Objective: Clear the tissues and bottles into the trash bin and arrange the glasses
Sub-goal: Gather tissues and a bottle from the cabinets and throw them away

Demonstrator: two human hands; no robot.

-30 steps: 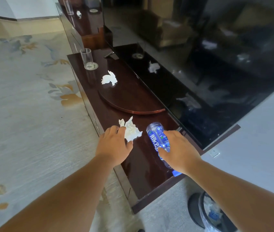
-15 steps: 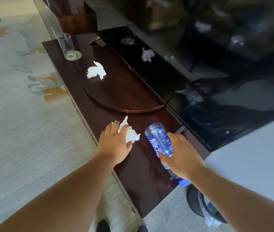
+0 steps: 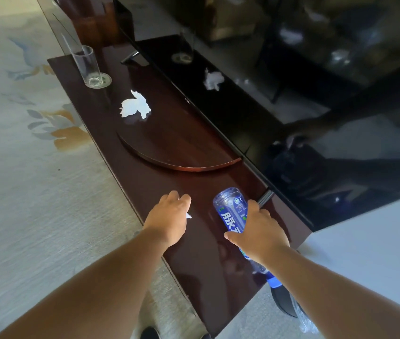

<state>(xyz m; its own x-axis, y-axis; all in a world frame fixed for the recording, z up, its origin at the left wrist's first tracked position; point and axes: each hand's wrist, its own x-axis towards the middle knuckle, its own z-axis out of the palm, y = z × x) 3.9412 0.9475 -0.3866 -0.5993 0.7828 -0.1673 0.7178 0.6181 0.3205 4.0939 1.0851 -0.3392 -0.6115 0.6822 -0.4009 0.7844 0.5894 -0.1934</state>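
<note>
A head-worn camera looks down along a long, dark, glossy wooden counter [image 3: 201, 260] that runs from the lower right toward the upper left, with a pale floral carpet [image 3: 30, 182] along its left edge and a large black television [image 3: 279, 99] along its right edge.

Near the counter's near end, the left hand [image 3: 169, 216] lies palm down, fingers curled over a crumpled white tissue [image 3: 188, 215]; only a small scrap of it shows at the thumb side. The right hand [image 3: 257, 231] is wrapped around a clear plastic bottle [image 3: 232, 211] with a blue label. The bottle is tilted, base pointing away from the person and blue cap toward the near right corner of the counter.

Past the hands lies a raised half-round wooden panel [image 3: 182, 148]. At its far end sits a second crumpled tissue [image 3: 135, 107]. Farther on, near the far left corner, an empty clear glass [image 3: 87, 66] stands upright on a round coaster [image 3: 105, 80].

Beyond the near right corner, on the floor, part of a dark trash bin [image 3: 284, 303] with a clear liner shows under the right forearm.
</note>
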